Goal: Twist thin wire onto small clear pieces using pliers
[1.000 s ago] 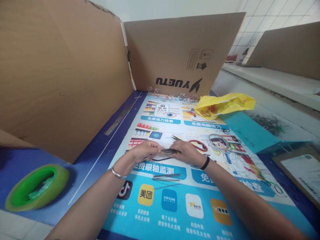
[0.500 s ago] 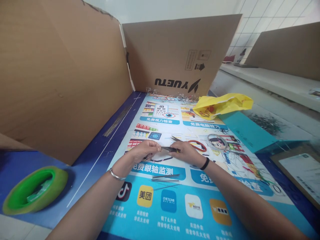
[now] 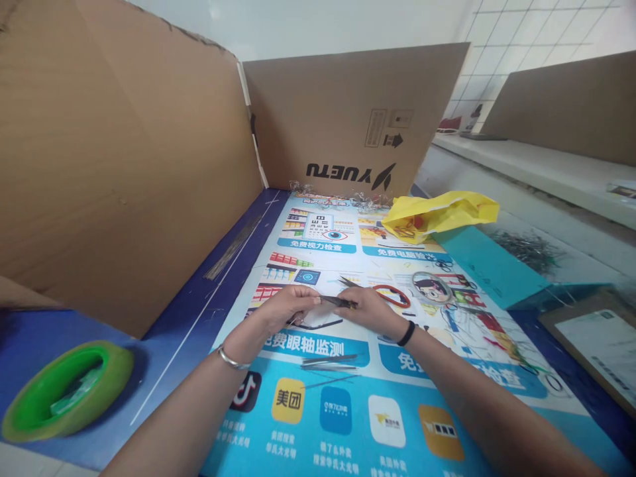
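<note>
slender dark tool (image 3: 338, 301), nearly level, between left hand (image 3: 288, 307) and right hand (image 3: 376, 311)

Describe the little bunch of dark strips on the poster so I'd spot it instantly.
Find the big printed poster. Below the left hand and right hand, just above the square icons, lies the bunch. Unlike the bundle beside the left cardboard panel, it lies on the poster.
</note>
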Demonstrator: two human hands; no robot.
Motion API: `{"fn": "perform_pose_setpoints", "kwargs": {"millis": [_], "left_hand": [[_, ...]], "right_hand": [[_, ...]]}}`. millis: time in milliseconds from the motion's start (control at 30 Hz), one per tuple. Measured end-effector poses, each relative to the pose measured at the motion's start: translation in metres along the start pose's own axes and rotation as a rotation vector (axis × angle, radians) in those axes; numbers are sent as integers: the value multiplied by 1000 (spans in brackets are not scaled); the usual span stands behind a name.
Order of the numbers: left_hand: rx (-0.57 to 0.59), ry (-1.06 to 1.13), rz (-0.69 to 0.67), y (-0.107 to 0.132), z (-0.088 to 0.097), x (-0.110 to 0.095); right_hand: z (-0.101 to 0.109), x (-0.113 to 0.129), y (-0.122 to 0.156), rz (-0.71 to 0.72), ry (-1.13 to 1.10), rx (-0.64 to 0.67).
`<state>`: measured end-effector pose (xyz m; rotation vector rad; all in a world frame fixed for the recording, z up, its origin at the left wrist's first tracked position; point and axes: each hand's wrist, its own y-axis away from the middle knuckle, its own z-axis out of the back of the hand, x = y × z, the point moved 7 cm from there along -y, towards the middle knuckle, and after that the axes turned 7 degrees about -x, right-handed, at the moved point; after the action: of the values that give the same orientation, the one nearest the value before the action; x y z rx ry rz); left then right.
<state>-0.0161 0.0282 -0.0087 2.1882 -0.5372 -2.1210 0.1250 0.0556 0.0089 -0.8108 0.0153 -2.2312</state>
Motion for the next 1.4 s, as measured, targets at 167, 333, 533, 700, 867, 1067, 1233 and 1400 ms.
{"fn": "perform_pose_setpoints", "kwargs": {"millis": [167, 333, 533, 700, 867, 1067, 1233, 1400], "left_hand": [[-15, 25, 1, 0, 1, 1], [-35, 24, -21, -2, 2, 1], [-66, -78, -22, -3, 2, 0], [-110, -179, -34, 0, 2, -5], [-154, -264, -66, 2, 1, -11], [-222, -368, -136, 1, 2, -15], [-269, -449, -182, -2, 5, -14], [-294, -472, -207, -3, 7, -14]], "right_hand": [[-1, -2, -1, -2, 16, -29], [-1, -1, -1, 4, 12, 1], [3, 4, 0, 26, 92, 43], [6, 9, 1, 32, 203, 33], [8, 12, 2, 12, 317, -3], [10, 14, 2, 7, 424, -42], [10, 18, 3, 14, 499, -52], [10, 20, 4, -20, 527, -37]]}}
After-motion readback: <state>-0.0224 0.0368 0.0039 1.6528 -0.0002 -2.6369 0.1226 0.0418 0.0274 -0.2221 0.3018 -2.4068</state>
